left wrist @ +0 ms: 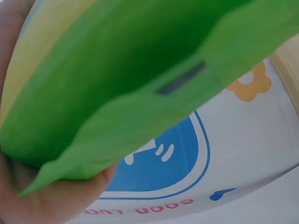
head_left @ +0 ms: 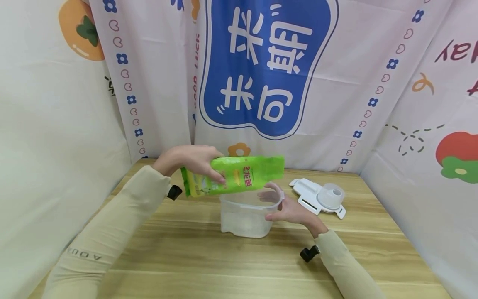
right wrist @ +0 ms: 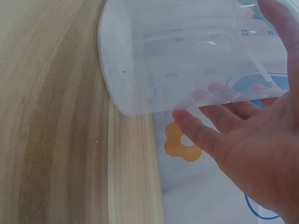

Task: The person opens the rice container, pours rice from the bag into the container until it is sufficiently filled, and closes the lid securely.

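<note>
My left hand (head_left: 196, 160) grips a green and yellow printed bag (head_left: 233, 176) from above, thumb across its near face. The bag lies nearly level in the air, its narrower right end over a clear plastic container (head_left: 246, 222). In the left wrist view the green bag (left wrist: 126, 70) fills much of the picture, fingers curled under its edge. My right hand (head_left: 293, 209) holds the container's right side near the rim, thumb in front and fingers behind. The container stands upright on the table; its wall (right wrist: 163, 60) shows the fingers through it in the right wrist view.
A white lid (head_left: 310, 193) with a round clear cap (head_left: 331, 195) lies on the wooden table (head_left: 194, 257), right of the container. Printed cloth (head_left: 164, 83) hangs behind the table and along both sides.
</note>
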Available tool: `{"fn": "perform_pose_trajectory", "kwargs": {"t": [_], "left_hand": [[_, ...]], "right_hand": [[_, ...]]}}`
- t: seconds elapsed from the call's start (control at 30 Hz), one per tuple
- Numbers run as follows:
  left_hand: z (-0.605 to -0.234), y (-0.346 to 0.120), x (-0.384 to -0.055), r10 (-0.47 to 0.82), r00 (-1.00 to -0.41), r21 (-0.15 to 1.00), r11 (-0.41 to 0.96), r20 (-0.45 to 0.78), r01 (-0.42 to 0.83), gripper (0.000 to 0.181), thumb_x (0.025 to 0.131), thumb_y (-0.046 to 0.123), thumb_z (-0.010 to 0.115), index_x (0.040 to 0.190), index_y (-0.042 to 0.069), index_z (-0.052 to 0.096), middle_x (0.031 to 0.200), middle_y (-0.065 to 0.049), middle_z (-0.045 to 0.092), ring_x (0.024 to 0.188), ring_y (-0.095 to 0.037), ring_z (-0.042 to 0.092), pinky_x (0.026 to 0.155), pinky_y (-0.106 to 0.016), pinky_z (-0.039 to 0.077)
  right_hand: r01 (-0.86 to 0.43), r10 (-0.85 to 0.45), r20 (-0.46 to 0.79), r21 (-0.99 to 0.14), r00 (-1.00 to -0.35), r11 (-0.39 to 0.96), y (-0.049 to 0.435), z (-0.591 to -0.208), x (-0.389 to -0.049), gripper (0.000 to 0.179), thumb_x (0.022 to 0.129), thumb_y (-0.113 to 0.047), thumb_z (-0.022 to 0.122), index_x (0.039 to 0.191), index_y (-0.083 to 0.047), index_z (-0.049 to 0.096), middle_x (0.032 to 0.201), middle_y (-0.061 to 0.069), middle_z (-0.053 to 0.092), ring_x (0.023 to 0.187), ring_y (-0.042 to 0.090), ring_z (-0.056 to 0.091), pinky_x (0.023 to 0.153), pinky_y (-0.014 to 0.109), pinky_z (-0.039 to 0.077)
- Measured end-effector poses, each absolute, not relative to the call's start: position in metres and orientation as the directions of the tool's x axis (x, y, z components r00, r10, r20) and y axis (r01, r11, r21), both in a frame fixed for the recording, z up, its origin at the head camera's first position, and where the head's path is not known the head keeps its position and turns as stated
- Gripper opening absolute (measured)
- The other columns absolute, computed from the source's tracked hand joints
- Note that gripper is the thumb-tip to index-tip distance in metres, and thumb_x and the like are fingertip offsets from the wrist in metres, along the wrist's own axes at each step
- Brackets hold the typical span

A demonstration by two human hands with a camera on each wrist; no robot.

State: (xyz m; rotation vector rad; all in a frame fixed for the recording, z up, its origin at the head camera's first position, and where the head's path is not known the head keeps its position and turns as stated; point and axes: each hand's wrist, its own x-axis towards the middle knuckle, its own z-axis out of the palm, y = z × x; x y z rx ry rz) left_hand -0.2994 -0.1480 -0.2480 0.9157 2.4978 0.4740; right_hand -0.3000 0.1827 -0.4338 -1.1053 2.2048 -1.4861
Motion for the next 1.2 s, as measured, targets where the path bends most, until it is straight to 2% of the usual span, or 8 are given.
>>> {"fn": "perform_pose_trajectory", "kwargs": {"t": [0.13, 0.33, 0.6, 0.77, 0.93, 1.2], "left_hand": [[-0.243, -0.142, -0.299, 0.668, -0.679, 0.424, 0.733, -0.304, 0.531, 0.040, 0.085, 0.043, 0.072, 0.109, 0.013, 0.064, 0.088, -0.002, 0.072, 0.070, -0.013, 0.071, 0.064, -0.028, 0.060], [-0.241, -0.136, -0.301, 0.657, -0.677, 0.405, 0.748, -0.332, 0.526, 0.040, 0.085, 0.044, 0.073, 0.108, 0.012, 0.063, 0.087, -0.002, 0.072, 0.069, -0.014, 0.071, 0.064, -0.028, 0.060], [-0.239, -0.135, -0.302, 0.646, -0.681, 0.386, 0.759, -0.345, 0.525, 0.041, 0.086, 0.045, 0.072, 0.108, 0.012, 0.063, 0.087, -0.002, 0.072, 0.069, -0.013, 0.071, 0.064, -0.027, 0.060], [-0.238, -0.132, -0.302, 0.641, -0.681, 0.383, 0.764, -0.354, 0.520, 0.041, 0.085, 0.046, 0.072, 0.108, 0.013, 0.065, 0.087, -0.002, 0.072, 0.070, -0.013, 0.071, 0.064, -0.027, 0.060], [-0.239, -0.130, -0.302, 0.631, -0.677, 0.382, 0.773, -0.380, 0.506, 0.041, 0.085, 0.047, 0.073, 0.108, 0.014, 0.066, 0.088, -0.002, 0.072, 0.072, -0.014, 0.072, 0.065, -0.028, 0.061], [-0.240, -0.125, -0.301, 0.616, -0.677, 0.389, 0.785, -0.403, 0.482, 0.042, 0.084, 0.046, 0.074, 0.110, 0.015, 0.065, 0.091, -0.002, 0.072, 0.075, -0.015, 0.072, 0.067, -0.028, 0.061]], "right_hand": [[-0.427, -0.696, 0.165, -0.877, -0.699, 0.221, 0.183, -0.433, -0.300, 0.088, 0.081, -0.015, 0.080, 0.146, -0.012, 0.022, 0.144, 0.021, 0.049, 0.134, 0.037, 0.047, 0.108, 0.048, 0.044], [-0.393, -0.681, 0.125, -0.884, -0.721, 0.254, 0.183, -0.432, -0.299, 0.088, 0.080, -0.018, 0.080, 0.146, -0.009, 0.022, 0.143, 0.016, 0.050, 0.135, 0.035, 0.046, 0.107, 0.040, 0.044], [-0.405, -0.687, 0.133, -0.879, -0.715, 0.250, 0.182, -0.426, -0.295, 0.086, 0.080, -0.018, 0.081, 0.144, -0.007, 0.024, 0.143, 0.018, 0.051, 0.135, 0.036, 0.046, 0.105, 0.032, 0.046], [-0.390, -0.681, 0.118, -0.883, -0.722, 0.260, 0.182, -0.427, -0.294, 0.088, 0.080, -0.019, 0.081, 0.145, -0.007, 0.023, 0.144, 0.019, 0.050, 0.135, 0.036, 0.046, 0.105, 0.035, 0.045], [-0.384, -0.687, 0.110, -0.886, -0.719, 0.260, 0.183, -0.429, -0.295, 0.087, 0.082, -0.021, 0.080, 0.148, -0.011, 0.024, 0.145, 0.018, 0.047, 0.136, 0.036, 0.045, 0.107, 0.043, 0.045], [-0.377, -0.694, 0.100, -0.889, -0.713, 0.259, 0.183, -0.429, -0.296, 0.090, 0.084, -0.022, 0.078, 0.153, -0.022, 0.020, 0.150, 0.014, 0.042, 0.138, 0.034, 0.044, 0.106, 0.045, 0.047]]}}
